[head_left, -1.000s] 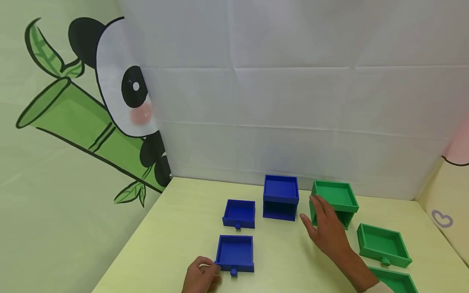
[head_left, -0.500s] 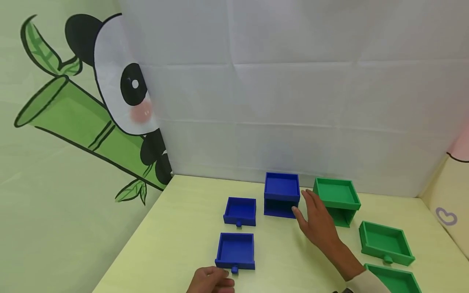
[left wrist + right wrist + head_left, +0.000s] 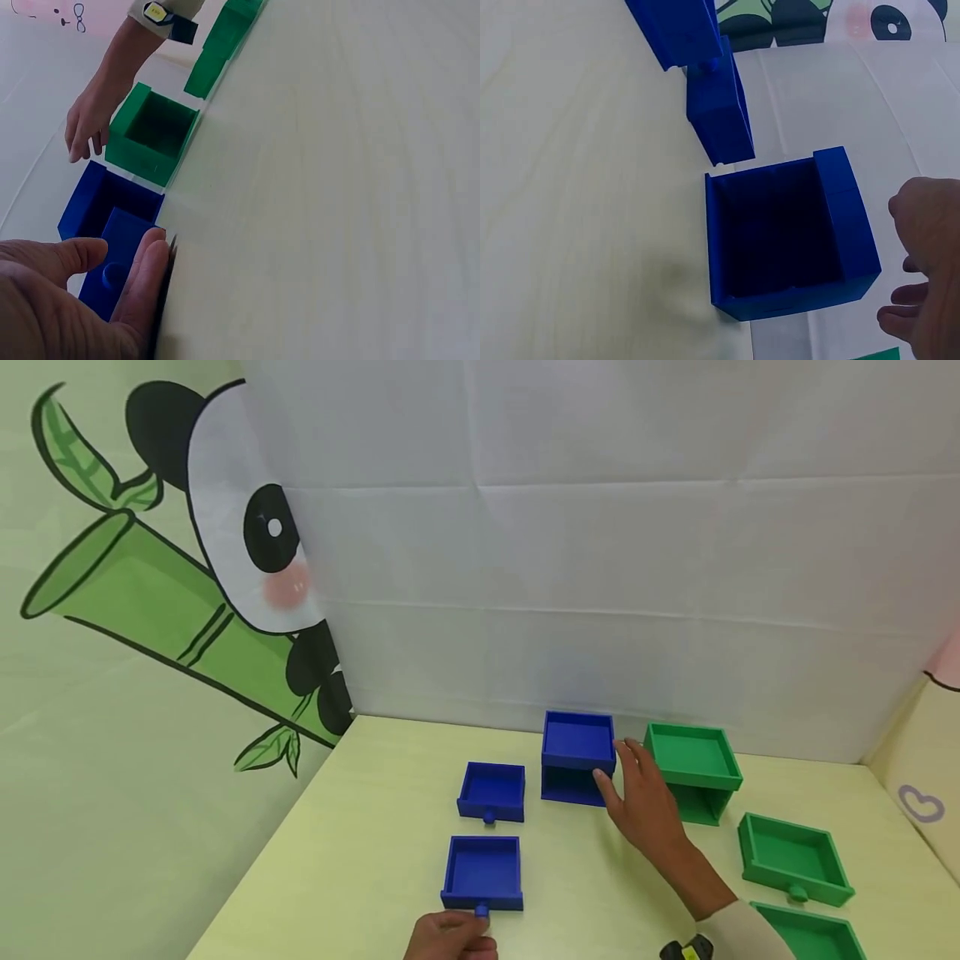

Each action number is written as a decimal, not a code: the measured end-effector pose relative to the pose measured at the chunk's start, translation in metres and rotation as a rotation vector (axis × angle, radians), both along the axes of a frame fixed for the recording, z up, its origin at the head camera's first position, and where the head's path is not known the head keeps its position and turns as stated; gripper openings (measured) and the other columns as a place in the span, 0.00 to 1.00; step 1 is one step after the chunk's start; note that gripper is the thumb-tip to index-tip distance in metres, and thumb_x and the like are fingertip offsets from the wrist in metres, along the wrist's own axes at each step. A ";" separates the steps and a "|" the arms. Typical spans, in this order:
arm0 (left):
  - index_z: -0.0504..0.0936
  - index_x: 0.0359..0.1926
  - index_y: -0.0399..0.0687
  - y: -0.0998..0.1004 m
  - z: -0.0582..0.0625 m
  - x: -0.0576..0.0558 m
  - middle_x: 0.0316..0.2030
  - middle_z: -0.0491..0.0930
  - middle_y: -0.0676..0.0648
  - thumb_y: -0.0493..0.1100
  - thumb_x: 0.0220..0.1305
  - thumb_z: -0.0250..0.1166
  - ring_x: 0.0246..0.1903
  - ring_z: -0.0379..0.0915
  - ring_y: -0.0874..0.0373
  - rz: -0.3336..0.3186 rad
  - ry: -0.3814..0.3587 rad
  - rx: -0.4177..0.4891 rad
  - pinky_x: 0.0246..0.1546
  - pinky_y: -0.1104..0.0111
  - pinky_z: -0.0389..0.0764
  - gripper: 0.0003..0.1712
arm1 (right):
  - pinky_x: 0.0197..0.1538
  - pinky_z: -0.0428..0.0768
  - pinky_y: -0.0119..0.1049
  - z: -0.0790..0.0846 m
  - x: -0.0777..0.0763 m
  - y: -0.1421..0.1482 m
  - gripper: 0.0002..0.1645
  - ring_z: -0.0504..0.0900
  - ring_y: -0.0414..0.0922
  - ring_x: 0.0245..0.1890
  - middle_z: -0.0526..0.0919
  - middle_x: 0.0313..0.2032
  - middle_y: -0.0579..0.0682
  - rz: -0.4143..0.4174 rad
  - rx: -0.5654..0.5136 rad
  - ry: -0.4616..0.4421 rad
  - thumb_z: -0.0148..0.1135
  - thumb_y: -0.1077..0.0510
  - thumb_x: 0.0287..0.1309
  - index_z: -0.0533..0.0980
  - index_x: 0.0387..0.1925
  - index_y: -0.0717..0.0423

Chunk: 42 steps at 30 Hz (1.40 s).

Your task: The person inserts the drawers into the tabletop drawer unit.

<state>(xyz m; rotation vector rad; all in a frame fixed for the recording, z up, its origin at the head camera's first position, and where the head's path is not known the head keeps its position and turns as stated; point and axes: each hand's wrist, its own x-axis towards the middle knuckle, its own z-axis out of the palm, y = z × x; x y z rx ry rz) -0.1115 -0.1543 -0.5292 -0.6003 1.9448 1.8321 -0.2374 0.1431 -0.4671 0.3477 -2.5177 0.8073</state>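
Observation:
My left hand is at the knob of the nearer blue drawer. In the left wrist view its thumb and fingers stand apart on either side of that knob. My right hand hovers with spread fingers at the right side of the blue cabinet, a box with a tray-like top and a hollow front. In the right wrist view a gap shows between this hand and the cabinet. A second blue drawer lies just behind the first, knob toward me.
Right of the blue cabinet stands a green cabinet of like build, its front hollow too. Two green drawers lie at the right, one farther back and one nearer. A white cloth wall rises behind the pale yellow table.
My right hand has moved left from the green cabinet to the blue one. My left hand has shifted right, from the nearer blue drawer's left corner to its knob. The drawers stay put.

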 end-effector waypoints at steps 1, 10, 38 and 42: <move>0.81 0.44 0.29 0.002 0.000 -0.001 0.28 0.87 0.42 0.42 0.64 0.68 0.29 0.86 0.54 0.006 0.008 0.005 0.32 0.65 0.85 0.18 | 0.53 0.75 0.64 0.002 -0.002 0.000 0.35 0.67 0.66 0.64 0.63 0.67 0.69 0.001 -0.005 -0.005 0.58 0.51 0.70 0.62 0.68 0.69; 0.80 0.44 0.26 0.007 -0.002 -0.004 0.29 0.87 0.39 0.40 0.67 0.65 0.30 0.87 0.51 0.079 0.030 0.052 0.32 0.63 0.85 0.16 | 0.65 0.63 0.66 0.008 -0.019 -0.006 0.40 0.58 0.68 0.70 0.56 0.71 0.70 0.022 -0.054 -0.189 0.51 0.46 0.74 0.55 0.72 0.69; 0.77 0.36 0.35 0.036 -0.003 -0.006 0.25 0.85 0.38 0.29 0.55 0.70 0.23 0.84 0.51 0.507 0.117 0.085 0.21 0.62 0.82 0.10 | 0.66 0.63 0.65 0.000 -0.055 -0.013 0.46 0.58 0.69 0.70 0.49 0.75 0.66 0.000 -0.115 -0.210 0.52 0.42 0.72 0.51 0.74 0.71; 0.79 0.33 0.36 0.037 -0.006 -0.005 0.24 0.85 0.38 0.29 0.54 0.71 0.22 0.84 0.51 0.536 0.129 0.061 0.21 0.63 0.81 0.09 | 0.67 0.61 0.63 -0.009 -0.056 -0.015 0.50 0.55 0.66 0.72 0.46 0.76 0.65 0.003 -0.136 -0.241 0.52 0.40 0.71 0.47 0.75 0.70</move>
